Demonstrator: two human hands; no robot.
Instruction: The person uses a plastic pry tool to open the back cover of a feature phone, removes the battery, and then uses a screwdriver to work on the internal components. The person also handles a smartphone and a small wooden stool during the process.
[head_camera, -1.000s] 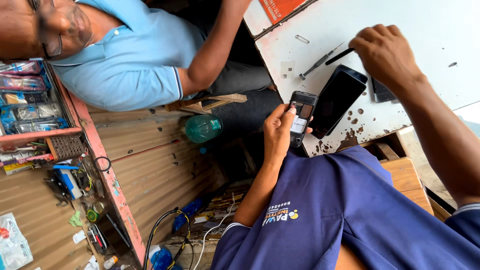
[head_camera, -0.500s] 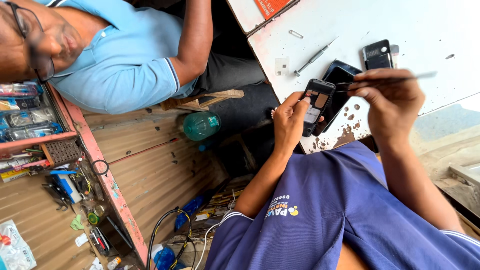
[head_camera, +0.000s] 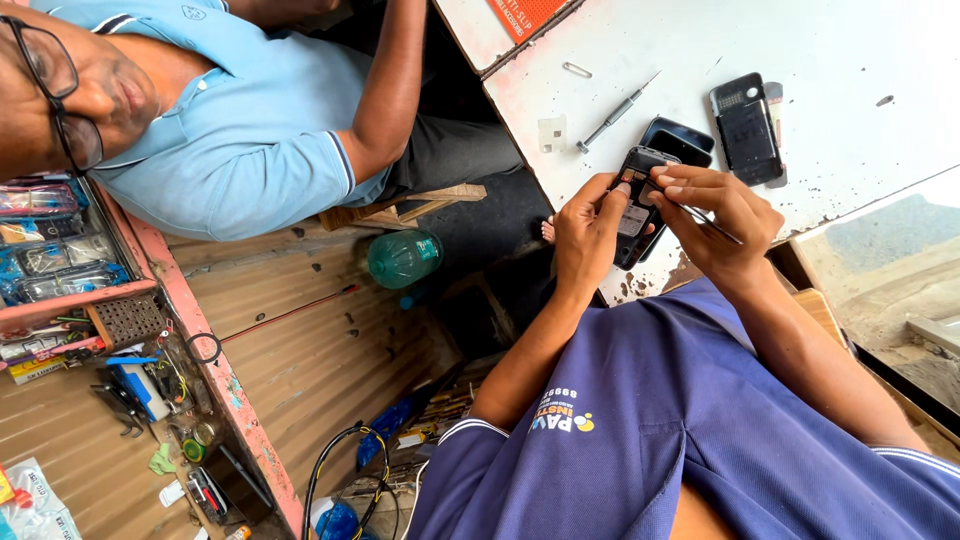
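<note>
Opened phone, long axis toward the white table, gripped by left hand; right hand pinched thin tool just beside it.

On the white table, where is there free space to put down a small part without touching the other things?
The white table is bare along its far right, beyond the black phone cover, and between the paper clip and the screwdriver. It is crowded near the edge, where the left hand and right hand hold the open phone over another dark phone.
</note>
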